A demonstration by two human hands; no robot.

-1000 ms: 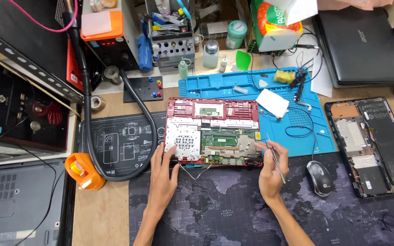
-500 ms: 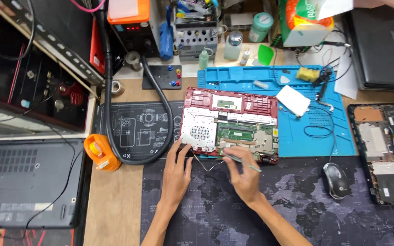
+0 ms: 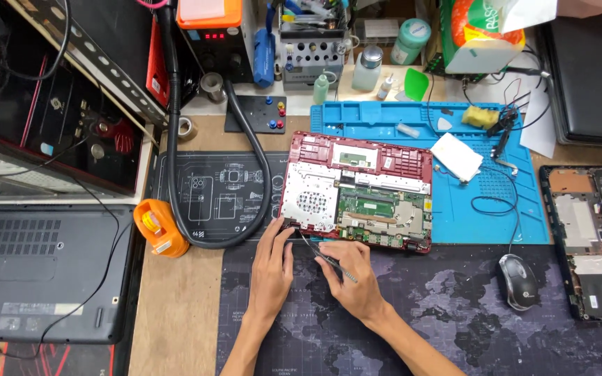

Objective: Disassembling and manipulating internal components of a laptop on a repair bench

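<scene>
At the middle of the bench, straddling a black diagram mat (image 3: 210,198) and a blue silicone work mat (image 3: 496,209), lies an opened red laptop base with bare green circuit board and silver shield (image 3: 357,191). The left hand (image 3: 272,268) rests fingers together on its near-left corner. The right hand (image 3: 354,277) pinches thin metal tweezers (image 3: 325,257), tip at that corner. A black mouse (image 3: 518,280) lies well right; an orange tape dispenser (image 3: 158,228) left.
</scene>
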